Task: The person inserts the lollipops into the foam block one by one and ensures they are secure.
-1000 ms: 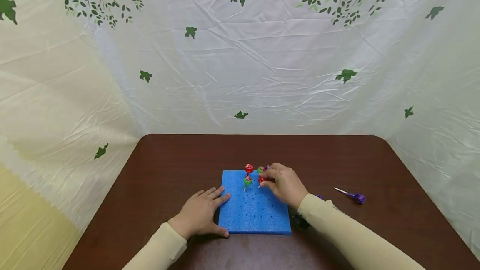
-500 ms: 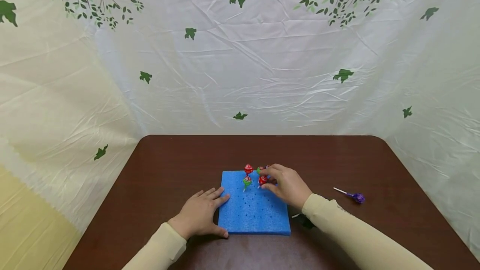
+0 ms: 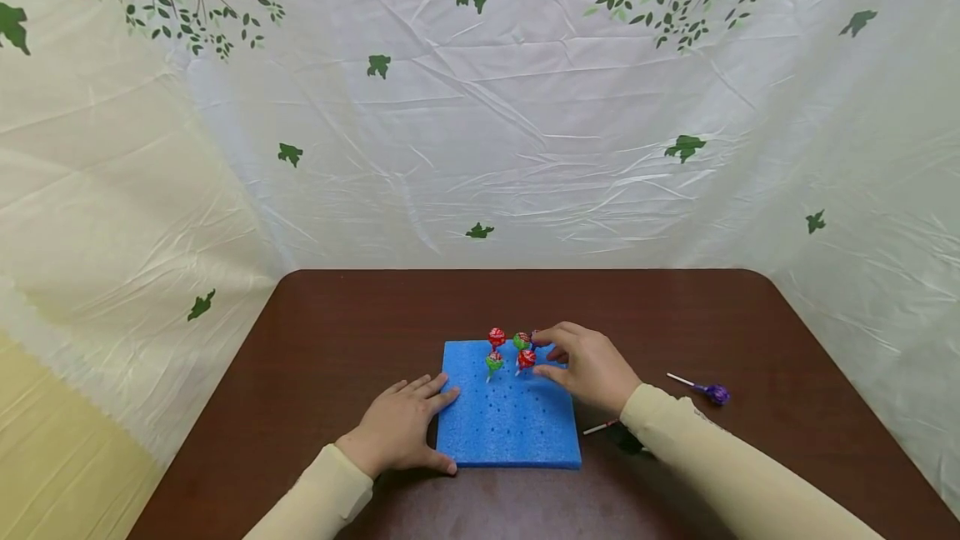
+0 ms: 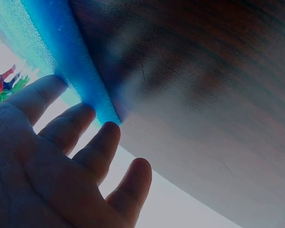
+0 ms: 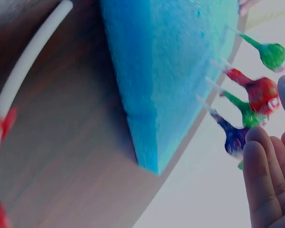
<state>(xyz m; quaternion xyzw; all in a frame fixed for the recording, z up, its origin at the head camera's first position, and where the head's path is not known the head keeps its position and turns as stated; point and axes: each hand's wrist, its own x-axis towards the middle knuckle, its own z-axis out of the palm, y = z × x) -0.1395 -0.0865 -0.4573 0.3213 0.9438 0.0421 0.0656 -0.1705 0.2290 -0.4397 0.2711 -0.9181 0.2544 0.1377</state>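
Note:
A blue foam board (image 3: 517,444) dotted with small holes lies on the table. Lollipops stand in it by their sticks: red (image 3: 497,337) and green (image 3: 493,362) on the left, a green one (image 3: 521,341) and a nearer red one (image 3: 527,358) on the right. A dark purple lollipop (image 5: 235,141) stands behind these, partly hidden by fingers in the head view. My right hand (image 3: 588,363) hovers just right of the nearer red lollipop, thumb and fingers spread, holding nothing. My left hand (image 3: 401,427) rests with spread fingers against the board's left edge.
A purple lollipop (image 3: 716,394) lies loose on the brown table (image 3: 375,307) to the right. Near the board's right edge, the white stick (image 5: 33,57) of another loose lollipop with a red wrapper shows, partly under my right forearm. A leaf-printed white sheet (image 3: 480,148) hangs behind.
My right hand has let go of the nearer red lollipop and drawn back to the right, fingers parting. That lollipop stays standing in the board. My left hand keeps its place.

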